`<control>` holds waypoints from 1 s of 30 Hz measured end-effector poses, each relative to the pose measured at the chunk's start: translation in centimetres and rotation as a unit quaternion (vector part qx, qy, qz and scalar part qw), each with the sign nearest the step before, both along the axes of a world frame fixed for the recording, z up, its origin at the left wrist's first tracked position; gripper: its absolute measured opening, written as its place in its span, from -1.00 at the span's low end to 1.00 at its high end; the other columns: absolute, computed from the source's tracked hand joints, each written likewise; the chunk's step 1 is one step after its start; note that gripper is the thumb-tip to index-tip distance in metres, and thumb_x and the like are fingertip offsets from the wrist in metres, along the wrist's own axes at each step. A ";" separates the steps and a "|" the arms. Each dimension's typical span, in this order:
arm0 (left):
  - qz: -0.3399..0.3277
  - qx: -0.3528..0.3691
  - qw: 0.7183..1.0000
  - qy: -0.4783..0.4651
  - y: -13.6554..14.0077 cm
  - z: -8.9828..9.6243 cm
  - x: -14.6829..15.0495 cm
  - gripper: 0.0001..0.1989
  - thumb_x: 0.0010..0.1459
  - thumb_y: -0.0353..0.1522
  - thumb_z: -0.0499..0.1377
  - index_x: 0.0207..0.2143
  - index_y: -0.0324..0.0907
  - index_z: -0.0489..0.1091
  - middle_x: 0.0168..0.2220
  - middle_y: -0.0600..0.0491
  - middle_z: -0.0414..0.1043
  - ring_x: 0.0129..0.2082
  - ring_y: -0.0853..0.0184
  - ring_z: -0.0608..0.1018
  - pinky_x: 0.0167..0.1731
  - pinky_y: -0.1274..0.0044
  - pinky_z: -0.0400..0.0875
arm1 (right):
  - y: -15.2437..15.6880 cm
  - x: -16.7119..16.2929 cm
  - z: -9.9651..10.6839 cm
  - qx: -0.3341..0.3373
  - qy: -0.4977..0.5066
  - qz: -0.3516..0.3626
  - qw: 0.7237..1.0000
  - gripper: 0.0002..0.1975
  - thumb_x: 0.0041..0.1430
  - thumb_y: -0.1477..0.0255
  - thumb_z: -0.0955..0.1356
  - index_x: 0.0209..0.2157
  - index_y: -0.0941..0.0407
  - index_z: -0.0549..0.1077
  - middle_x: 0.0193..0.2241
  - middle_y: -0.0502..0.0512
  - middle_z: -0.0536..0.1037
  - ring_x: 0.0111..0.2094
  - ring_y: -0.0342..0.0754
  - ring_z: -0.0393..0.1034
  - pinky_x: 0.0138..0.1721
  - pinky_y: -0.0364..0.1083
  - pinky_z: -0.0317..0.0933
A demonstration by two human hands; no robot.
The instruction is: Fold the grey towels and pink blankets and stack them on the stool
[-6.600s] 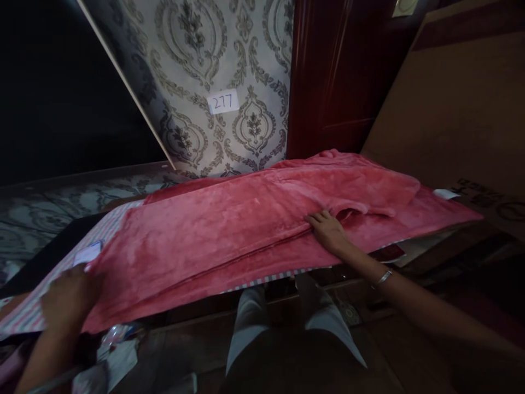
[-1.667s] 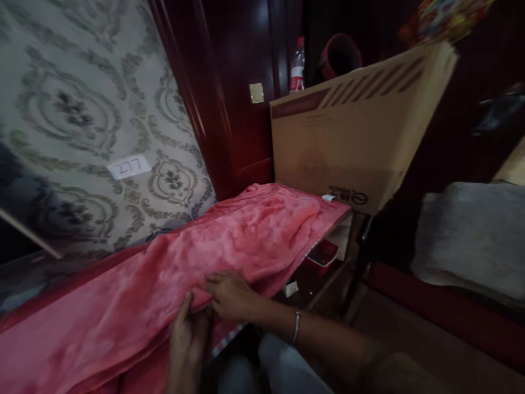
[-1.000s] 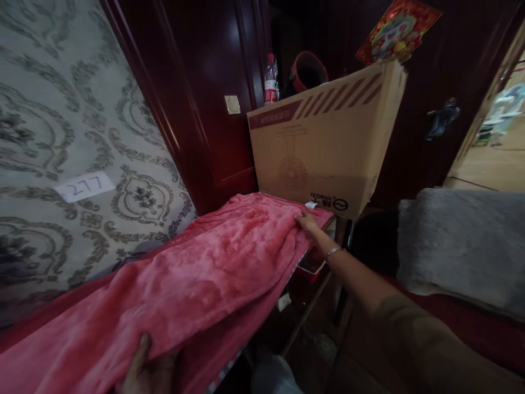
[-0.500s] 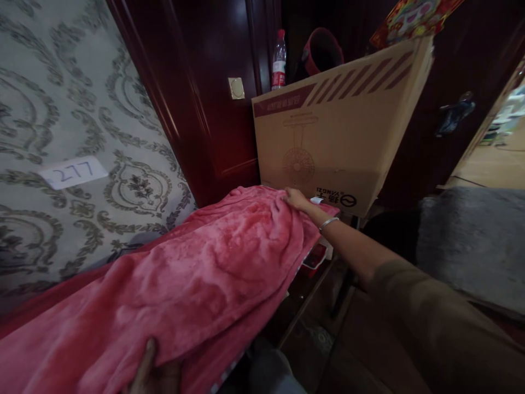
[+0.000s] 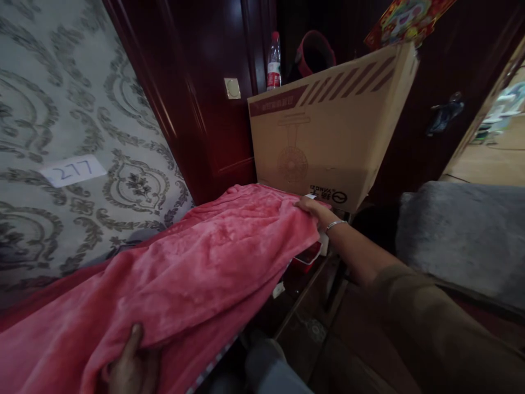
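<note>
Far left, a paper marked 277 (image 5: 74, 171) sits flat on the patterned wallpaper (image 5: 139, 183), probably as a label. Lower left, your left hand (image 5: 130, 368) pinches the near edge of the pink plush cloth (image 5: 205, 257) — thumb on top, fingers mostly hidden under the fold, likely so that edge can't slide. The cloth stretches, rumpled, from lower left to the centre, over a layer whose checked edge (image 5: 213, 364) peeks out. Upper centre, a bottle (image 5: 274, 65) shows behind the top of the carton (image 5: 328, 139), which stands at the cloth's far end. Right of centre, your right hand (image 5: 312, 210) grasps the cloth near its far end, fingers curled in — seemingly to spread it between both hands. A red container (image 5: 305, 264) sits below; far right, a grey plush item (image 5: 459, 238) lies apart.
</note>
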State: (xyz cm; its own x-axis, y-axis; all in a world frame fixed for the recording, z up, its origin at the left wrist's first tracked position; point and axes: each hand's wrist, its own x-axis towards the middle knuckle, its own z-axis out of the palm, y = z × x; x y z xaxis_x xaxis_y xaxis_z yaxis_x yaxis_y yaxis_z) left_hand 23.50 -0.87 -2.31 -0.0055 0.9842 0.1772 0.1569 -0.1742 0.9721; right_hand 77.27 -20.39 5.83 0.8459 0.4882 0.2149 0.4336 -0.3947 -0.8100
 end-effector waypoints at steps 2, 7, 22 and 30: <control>0.013 -0.008 1.000 0.005 -0.2 -0.1 0.7 -0.69 -0.08 -0.25 0.33 -0.23 -0.10 0.48 -0.35 0.06 0.45 0.07 0.00 0.51 0.18 0.13 0.37 | -1.6 -1.2 -1.9 0.015 0.053 0.001 0.999 -0.59 0.36 0.20 0.35 0.12 0.11 0.43 0.07 0.23 0.51 -0.06 0.05 0.49 -0.04 0.07 0.44; -0.015 -0.096 0.989 -0.110 -0.6 1.3 1.8 -0.73 -0.09 -0.31 0.34 -0.28 -0.11 0.44 -0.36 0.07 0.44 -0.07 0.10 0.56 0.03 0.26 0.53 | -5.3 -4.3 -4.8 0.187 0.218 0.118 0.950 -0.41 0.09 0.22 0.44 0.16 0.05 0.42 0.00 0.17 0.60 -0.12 0.07 0.55 -0.05 0.07 0.45; 0.007 -0.218 0.909 -0.354 -2.3 9.7 3.1 -0.88 0.17 -0.54 0.12 -0.31 -0.24 0.45 -0.25 0.00 0.52 -0.10 0.34 0.58 -0.15 0.63 0.57 | -4.5 -4.3 -0.7 0.205 0.259 0.063 0.942 -0.82 0.05 0.35 0.44 -0.31 0.13 0.50 -0.47 0.10 0.59 -0.38 0.04 0.51 -0.22 0.01 0.47; 0.023 -0.236 0.926 -0.295 -0.2 7.0 2.0 -0.91 0.08 -0.54 0.19 -0.35 -0.22 0.41 -0.32 0.04 0.48 -0.09 0.29 0.57 -0.14 0.55 0.59 | -7.5 -8.0 -2.6 0.257 0.330 0.114 0.901 -0.79 0.02 0.28 0.37 -0.32 0.09 0.48 -0.44 0.16 0.61 -0.29 0.11 0.57 -0.24 0.02 0.47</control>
